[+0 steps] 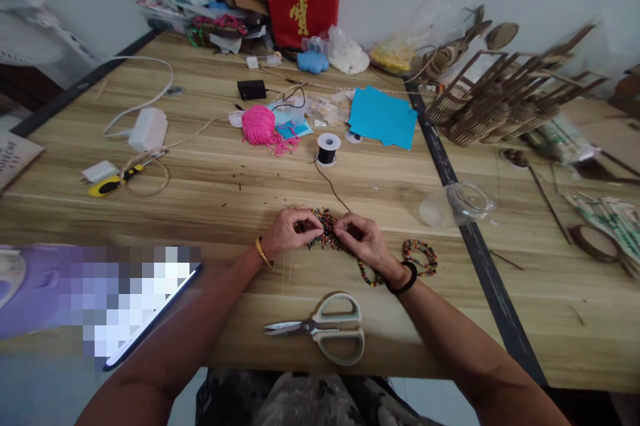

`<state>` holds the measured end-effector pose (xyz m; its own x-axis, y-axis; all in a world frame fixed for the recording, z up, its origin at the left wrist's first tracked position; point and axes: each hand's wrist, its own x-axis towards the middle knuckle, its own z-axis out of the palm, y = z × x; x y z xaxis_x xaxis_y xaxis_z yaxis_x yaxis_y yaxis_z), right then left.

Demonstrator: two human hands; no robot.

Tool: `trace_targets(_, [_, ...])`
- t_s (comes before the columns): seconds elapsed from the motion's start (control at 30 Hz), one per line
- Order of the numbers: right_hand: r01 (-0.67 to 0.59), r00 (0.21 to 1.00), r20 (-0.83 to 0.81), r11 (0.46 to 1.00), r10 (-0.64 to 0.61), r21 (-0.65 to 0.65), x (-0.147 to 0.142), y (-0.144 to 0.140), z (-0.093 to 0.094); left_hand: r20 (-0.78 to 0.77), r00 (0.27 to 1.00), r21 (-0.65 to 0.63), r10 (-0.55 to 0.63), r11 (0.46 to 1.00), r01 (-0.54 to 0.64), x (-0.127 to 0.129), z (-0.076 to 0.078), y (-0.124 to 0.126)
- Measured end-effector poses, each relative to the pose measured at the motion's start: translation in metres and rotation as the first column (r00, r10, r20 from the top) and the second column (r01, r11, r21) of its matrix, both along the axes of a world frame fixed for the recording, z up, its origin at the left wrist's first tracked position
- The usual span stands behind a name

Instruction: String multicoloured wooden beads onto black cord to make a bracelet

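Observation:
A pile of small multicoloured beads [325, 218] lies on the table between my two hands. My left hand [294, 229] is at the pile's left side, thumb and fingertips pinched together; whatever they hold is too small to make out. My right hand [364, 237] pinches at the pile's right side, where a black cord [330, 183] runs from a white spool [327, 149] to the hand. A strung curve of beads [369, 274] shows from under my right wrist. Beside that wrist lie coiled bead bracelets [421, 258]. Scissors [320, 329] with pale handles lie in front of me.
A lit phone [150, 313] lies near my left forearm. Beyond are a yellow utility knife [106, 186], pink yarn [259, 125] and blue sheets [383, 118]. To the right stand a clear plastic cup [436, 207], brown wooden models [495, 103] and a tape roll [594, 243].

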<state>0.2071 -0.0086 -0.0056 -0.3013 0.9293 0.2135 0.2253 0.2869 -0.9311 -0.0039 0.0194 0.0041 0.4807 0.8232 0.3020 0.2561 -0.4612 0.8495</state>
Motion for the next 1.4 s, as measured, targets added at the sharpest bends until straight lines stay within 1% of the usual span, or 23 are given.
trace_targets(0.13, [-0.003, 0.999, 0.042, 0.999, 0.002, 0.038, -0.001, -0.0007, 0.0011, 0.091, 0.996, -0.206, 0.001, 0.978, 0.018, 0.001, -0.0027, -0.001])
trace_targets(0.2, [-0.003, 0.999, 0.043, 0.999, 0.001, 0.039, -0.0015, -0.0009, 0.001, 0.143, 0.99, -0.268, -0.004, 0.962, 0.042, 0.0018, -0.0037, -0.0008])
trace_targets(0.27, [0.003, 0.999, 0.04, 0.999, -0.004, 0.036, -0.0019, -0.0011, 0.0004, 0.178, 0.984, -0.292, -0.007, 0.955, 0.06, 0.0022, -0.004, -0.0002])
trace_targets(0.47, [-0.003, 0.999, 0.05, 1.0, 0.002, 0.021, -0.0023, -0.0016, -0.0001, 0.182, 0.982, -0.284, -0.04, 0.954, 0.092, 0.002, -0.0034, 0.0011])
trace_targets(0.67, [-0.016, 0.998, 0.063, 1.0, 0.015, 0.014, -0.0023, -0.0023, 0.0014, 0.209, 0.976, -0.274, -0.054, 0.955, 0.112, 0.0027, -0.0066, 0.0027])
trace_targets(0.8, [-0.021, 0.997, 0.068, 1.0, 0.021, 0.003, -0.0017, -0.0023, 0.0011, 0.204, 0.978, -0.281, -0.053, 0.953, 0.11, 0.0034, -0.0062, 0.003])
trace_targets(0.97, [-0.031, 0.997, 0.077, 0.999, 0.03, 0.017, -0.0013, -0.0017, 0.0008, 0.181, 0.982, -0.249, -0.062, 0.963, 0.107, 0.0036, -0.0046, 0.0033])
trace_targets(1.17, [-0.035, 0.997, 0.073, 0.999, 0.032, 0.039, -0.0017, -0.0014, -0.0002, 0.19, 0.979, -0.234, -0.075, 0.965, 0.119, 0.0036, -0.0069, 0.0046])
trace_targets(1.4, [-0.034, 0.996, 0.081, 0.999, 0.031, 0.029, -0.0022, -0.0019, 0.0008, 0.185, 0.98, -0.236, -0.07, 0.965, 0.113, 0.0039, -0.0068, 0.0041])
